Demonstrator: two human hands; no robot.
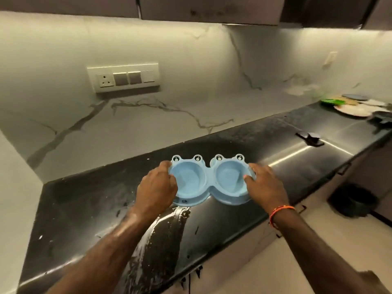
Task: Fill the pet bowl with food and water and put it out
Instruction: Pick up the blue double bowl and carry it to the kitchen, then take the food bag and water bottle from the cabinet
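A light blue double pet bowl (pixel 209 181) with frog-eye bumps along its far rim sits on the black countertop (pixel 84 209). Both of its round wells look empty. My left hand (pixel 156 187) grips the bowl's left rim, fingers curled over the edge. My right hand (pixel 265 183) grips the right rim, thumb inside the right well. An orange thread band circles my right wrist.
A wet, whitish streak runs across the counter in front of the bowl. A small black object (pixel 310 139) lies on the counter to the right. Plates and green items (pixel 352 107) stand at the far right. A switch panel (pixel 124 77) is on the marble wall. A dark bin (pixel 353 201) stands on the floor.
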